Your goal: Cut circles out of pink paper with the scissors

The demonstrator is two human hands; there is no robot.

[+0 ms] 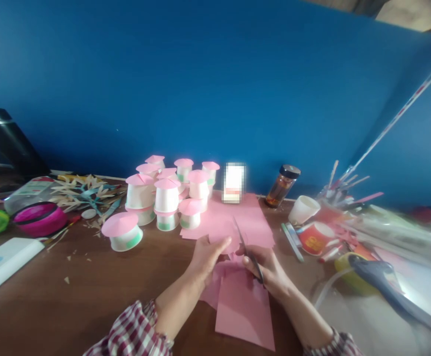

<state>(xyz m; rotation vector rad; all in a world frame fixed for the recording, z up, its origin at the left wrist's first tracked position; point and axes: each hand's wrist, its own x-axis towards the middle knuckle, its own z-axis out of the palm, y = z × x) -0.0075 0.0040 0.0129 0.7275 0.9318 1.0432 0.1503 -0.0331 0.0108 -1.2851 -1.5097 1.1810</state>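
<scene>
My left hand (211, 253) is closed on a piece of pink paper (222, 241), its thumb on top and its fingers mostly hidden beneath. In my right hand (265, 267) is a pair of dark scissors (253, 262), the blades pointing up and away from me beside the held paper. Below both hands lies a rectangular pink sheet (243, 311), with another pink scrap partly under it. Beyond the hands, larger pink sheets (254, 217) are spread on the table. Whether the blades touch the held piece, I cannot tell.
White paper cups with pink cone tops (167, 195) stand grouped at centre left. A jar (282, 186), a white cup (304, 210), a red cup (316, 237) and a glue gun (378, 272) are at right. A power strip (7, 262) lies at left on the brown table (100, 296).
</scene>
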